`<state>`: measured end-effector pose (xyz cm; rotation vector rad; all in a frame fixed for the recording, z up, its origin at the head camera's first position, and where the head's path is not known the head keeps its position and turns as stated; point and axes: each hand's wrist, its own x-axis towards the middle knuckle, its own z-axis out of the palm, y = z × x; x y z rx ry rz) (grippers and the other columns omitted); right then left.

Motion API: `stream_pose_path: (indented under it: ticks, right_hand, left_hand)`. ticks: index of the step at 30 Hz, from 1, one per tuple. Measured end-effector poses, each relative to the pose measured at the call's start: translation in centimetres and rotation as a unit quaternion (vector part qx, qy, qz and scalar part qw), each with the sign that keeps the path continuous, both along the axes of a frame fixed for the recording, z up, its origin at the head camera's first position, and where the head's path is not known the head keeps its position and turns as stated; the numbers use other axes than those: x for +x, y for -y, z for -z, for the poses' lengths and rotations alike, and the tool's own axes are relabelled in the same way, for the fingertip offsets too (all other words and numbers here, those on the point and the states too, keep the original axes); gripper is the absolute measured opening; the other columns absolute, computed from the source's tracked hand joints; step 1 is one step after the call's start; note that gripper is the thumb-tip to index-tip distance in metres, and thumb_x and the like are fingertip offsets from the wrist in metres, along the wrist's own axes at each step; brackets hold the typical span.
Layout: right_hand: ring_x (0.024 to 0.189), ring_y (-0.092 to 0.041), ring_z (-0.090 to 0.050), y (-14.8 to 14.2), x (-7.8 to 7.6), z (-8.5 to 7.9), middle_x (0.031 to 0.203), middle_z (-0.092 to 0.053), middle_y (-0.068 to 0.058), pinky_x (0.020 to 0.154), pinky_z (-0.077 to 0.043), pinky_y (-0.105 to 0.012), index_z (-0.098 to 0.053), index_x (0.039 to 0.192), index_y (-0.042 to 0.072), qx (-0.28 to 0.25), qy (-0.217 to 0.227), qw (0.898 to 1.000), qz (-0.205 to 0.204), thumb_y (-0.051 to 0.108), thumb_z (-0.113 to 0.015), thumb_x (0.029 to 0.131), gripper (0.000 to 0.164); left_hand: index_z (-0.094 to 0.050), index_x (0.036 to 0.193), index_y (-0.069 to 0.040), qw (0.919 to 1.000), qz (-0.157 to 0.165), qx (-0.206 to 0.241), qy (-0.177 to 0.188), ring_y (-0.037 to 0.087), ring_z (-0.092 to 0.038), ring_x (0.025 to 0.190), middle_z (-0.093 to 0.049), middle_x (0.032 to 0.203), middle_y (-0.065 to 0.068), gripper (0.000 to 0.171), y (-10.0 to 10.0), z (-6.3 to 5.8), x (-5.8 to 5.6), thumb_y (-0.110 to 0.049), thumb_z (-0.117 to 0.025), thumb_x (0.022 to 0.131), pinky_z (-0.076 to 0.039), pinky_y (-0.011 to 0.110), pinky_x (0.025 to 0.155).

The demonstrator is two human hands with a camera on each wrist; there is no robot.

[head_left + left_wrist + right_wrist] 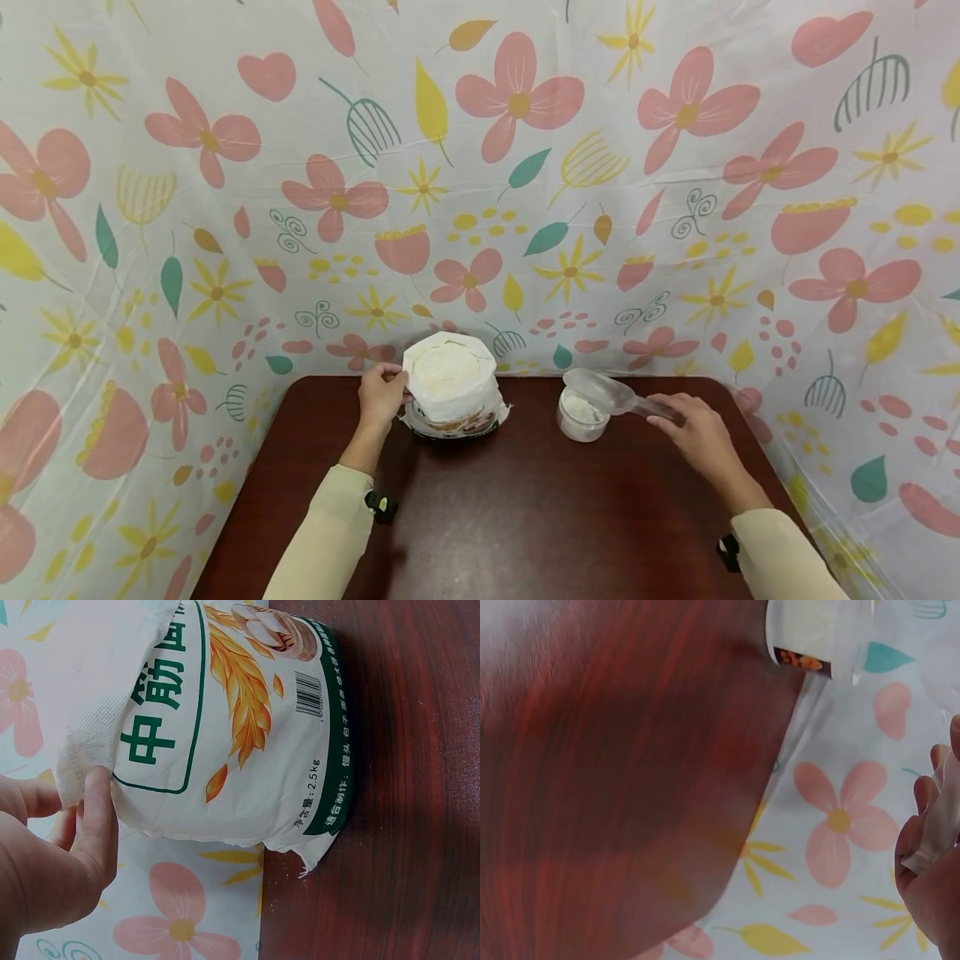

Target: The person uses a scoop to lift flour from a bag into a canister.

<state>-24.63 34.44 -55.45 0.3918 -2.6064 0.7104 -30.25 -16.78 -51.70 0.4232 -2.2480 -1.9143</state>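
Note:
A white flour bag stands on the table with its top rolled down, pale flour showing inside. My left hand pinches the rolled rim on the bag's left side; in the left wrist view its thumb and fingers hold the white edge. My right hand grips the handle of a clear plastic scoop. The scoop's bowl is over a small clear tub that has white powder in it. Only part of the tub and the right hand shows in the right wrist view.
The dark red-brown table carries the bag at left and the tub at right, both near its back edge. A white cloth printed with flowers hangs behind and along the sides. Specks of white powder lie on the table beside the bag.

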Motion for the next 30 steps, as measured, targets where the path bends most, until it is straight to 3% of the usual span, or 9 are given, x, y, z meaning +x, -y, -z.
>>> stream_pose_path:
  ticks: [4, 11, 23, 30]
  right_hand:
    - [0.086, -0.014, -0.056, 0.5, 0.5, 0.5, 0.101, -0.072, -0.003, 0.066, -0.048, -0.027, -0.075, 0.117, 0.014, -0.024, -0.006, 1.000, 0.008, 0.014, -0.084, 0.087, 0.031]
    - [0.087, 0.000, -0.052, 1.1, 0.9, 0.8, 0.103, -0.072, -0.004, 0.066, -0.043, -0.009, -0.075, 0.118, 0.014, -0.062, -0.005, 0.998, 0.018, 0.013, -0.083, 0.087, 0.033]
    - [0.089, 0.003, -0.051, 1.7, 0.3, -0.9, 0.103, -0.073, -0.002, 0.068, -0.043, -0.009, -0.076, 0.116, 0.014, -0.063, -0.036, 0.997, 0.004, 0.009, -0.085, 0.084, 0.034]
    - [0.085, 0.000, -0.054, 2.1, -0.7, -2.7, 0.101, -0.073, -0.004, 0.066, -0.044, -0.007, -0.077, 0.115, 0.013, -0.051, -0.053, 0.997, -0.020, 0.005, -0.086, 0.081, 0.036]
  left_hand:
    - [-0.067, 0.114, 0.005, 1.0000, 0.001, 0.001, 0.003, 0.021, -0.070, 0.066, -0.059, 0.091, 0.013, 0.020, 0.0, 0.1, 0.1, -0.008, -0.062, 0.099, -0.066, 0.055, 0.081]
    - [-0.066, 0.114, 0.005, 1.0000, 0.003, -0.001, 0.009, 0.015, -0.067, 0.064, -0.060, 0.093, 0.014, 0.020, 0.0, 0.1, 0.2, -0.009, -0.062, 0.100, -0.068, 0.038, 0.067]
    - [-0.066, 0.116, 0.004, 0.9999, 0.006, -0.003, 0.012, 0.014, -0.067, 0.066, -0.061, 0.096, 0.015, 0.022, 0.1, 0.1, 0.3, -0.010, -0.062, 0.100, -0.068, 0.034, 0.066]
    - [-0.066, 0.115, 0.005, 1.0000, 0.006, -0.002, 0.004, 0.017, -0.067, 0.065, -0.059, 0.092, 0.014, 0.022, 0.0, -0.1, 0.1, -0.009, -0.062, 0.099, -0.068, 0.051, 0.078]
